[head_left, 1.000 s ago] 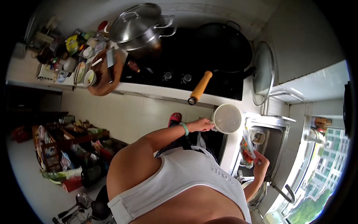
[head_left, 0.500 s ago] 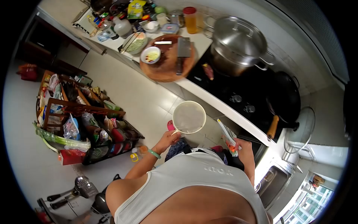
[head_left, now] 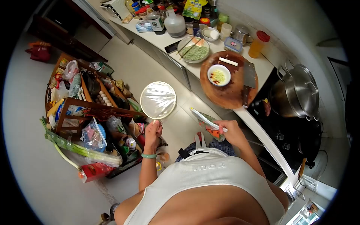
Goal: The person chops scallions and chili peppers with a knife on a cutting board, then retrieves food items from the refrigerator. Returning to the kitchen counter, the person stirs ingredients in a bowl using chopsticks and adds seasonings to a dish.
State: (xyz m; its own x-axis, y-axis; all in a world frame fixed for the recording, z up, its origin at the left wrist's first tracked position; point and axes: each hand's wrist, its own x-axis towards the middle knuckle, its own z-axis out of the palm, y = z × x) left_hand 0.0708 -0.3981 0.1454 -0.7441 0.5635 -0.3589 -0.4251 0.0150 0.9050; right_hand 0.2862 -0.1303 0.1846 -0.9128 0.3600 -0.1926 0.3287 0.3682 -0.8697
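My left hand (head_left: 153, 132) is closed on the near edge of a round, pale-rimmed bowl (head_left: 158, 100). Shiny clear plastic film appears stretched across its top, and what lies beneath cannot be made out. In my right hand (head_left: 229, 131) is a zip-top bag (head_left: 208, 123), pinched near its white zip strip, with orange-red and green showing through. Both things are held in the air over the floor, apart from each other. A bangle (head_left: 149, 155) circles my left wrist.
On the counter stand a round chopping board (head_left: 225, 93) with a cleaver (head_left: 248, 80) and a small bowl (head_left: 218, 75), a plate of chopped greens (head_left: 193, 50), and several bottles. A steel pot (head_left: 288, 93) sits on the stove. A loaded wooden rack (head_left: 84, 108) stands left.
My view has turned left, toward the counter and rack. My left hand has carried the bowl leftward and its film now catches light. The zip-top bag has come up, more fully in view.
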